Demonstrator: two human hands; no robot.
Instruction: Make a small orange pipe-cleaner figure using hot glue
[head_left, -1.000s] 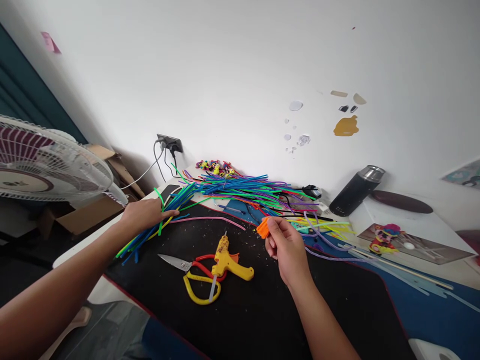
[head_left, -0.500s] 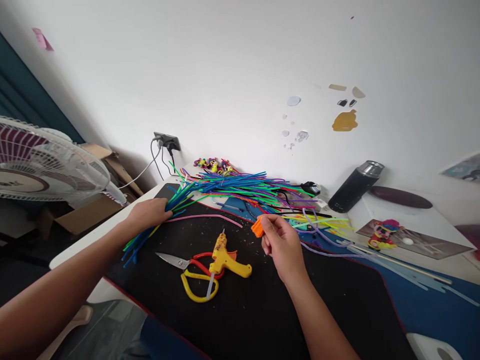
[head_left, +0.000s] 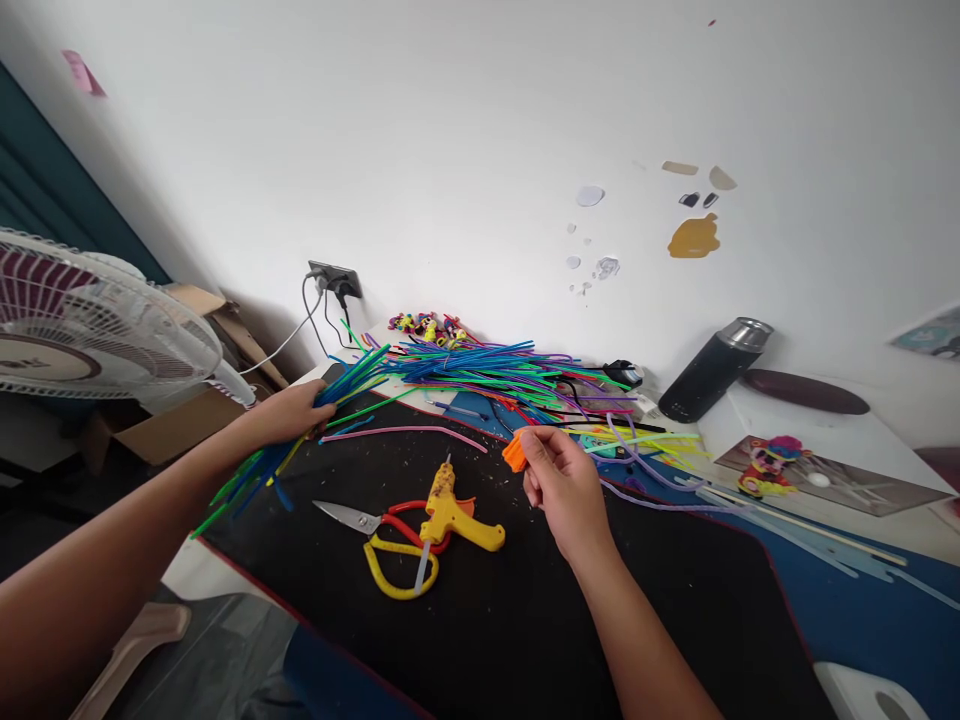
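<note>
At the mat's left edge, my left hand [head_left: 298, 411] is closed around a bundle of pipe cleaners [head_left: 352, 380], mostly blue and green, whose ends stick out on both sides. My right hand [head_left: 556, 475] pinches a small folded piece of orange pipe cleaner [head_left: 515, 452] above the mat. Between my hands lie a yellow glue gun [head_left: 454, 520] with a glue stick in its back, and scissors [head_left: 360, 520] with red and yellow handles, partly beneath it. A single pink pipe cleaner [head_left: 420, 430] stretches across the black mat [head_left: 540, 620].
More pipe cleaners [head_left: 480, 365] are heaped along the wall, with several small figures [head_left: 427, 327] behind them. A black thermos [head_left: 716, 370] leans at the right, near a colourful figure [head_left: 772, 465] on a white box [head_left: 810, 420]. A fan [head_left: 97, 330] stands at the left.
My left hand has drawn the pipe cleaner bundle a little left and up, so its lower ends reach farther past the mat's edge. My right hand has stayed nearly still with the orange piece.
</note>
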